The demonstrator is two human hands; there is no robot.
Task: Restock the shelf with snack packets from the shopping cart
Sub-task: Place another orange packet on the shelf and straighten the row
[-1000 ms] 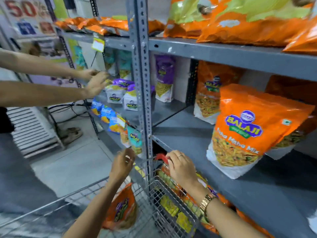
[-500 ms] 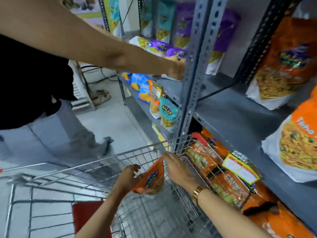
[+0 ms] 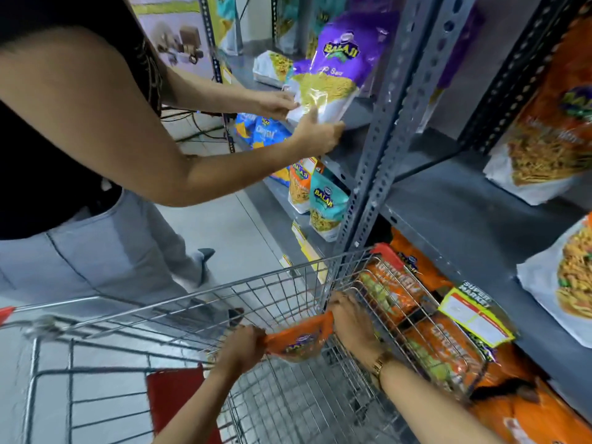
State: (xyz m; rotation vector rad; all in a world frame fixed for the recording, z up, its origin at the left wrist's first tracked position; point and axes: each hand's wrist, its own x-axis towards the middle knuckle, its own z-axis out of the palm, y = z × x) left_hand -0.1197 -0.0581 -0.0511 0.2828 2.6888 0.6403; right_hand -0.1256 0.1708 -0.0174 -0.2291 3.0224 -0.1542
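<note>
the step in hand looks like the pick-up: one orange balaji snack packet is held over the wire shopping cart, just inside its far rim, stretched between both hands. the left hand has its fingers curled tight round the packet's left end. the right hand is closed over the right end, its back to the camera, so how its fingertips sit on the foil i cannot tell.

the next move, as i judge it, calls for lifting the packet clear of the cart's rim and carrying it right of the cart to the grey shelf, where there is bare board between the big orange mix bags. it should go in upright, label out, and clear of the slotted upright post that stands just beyond the cart.

counted: one packet in hand; none other that i can make out in the cart, though its floor is blurred. a wire basket pressed against the cart's right side holds about three orange packets. beyond the cart, a second person has two hands on one purple balaji pouch, and two small pouches, one orange and one teal, stand on the low shelf past the post.
</note>
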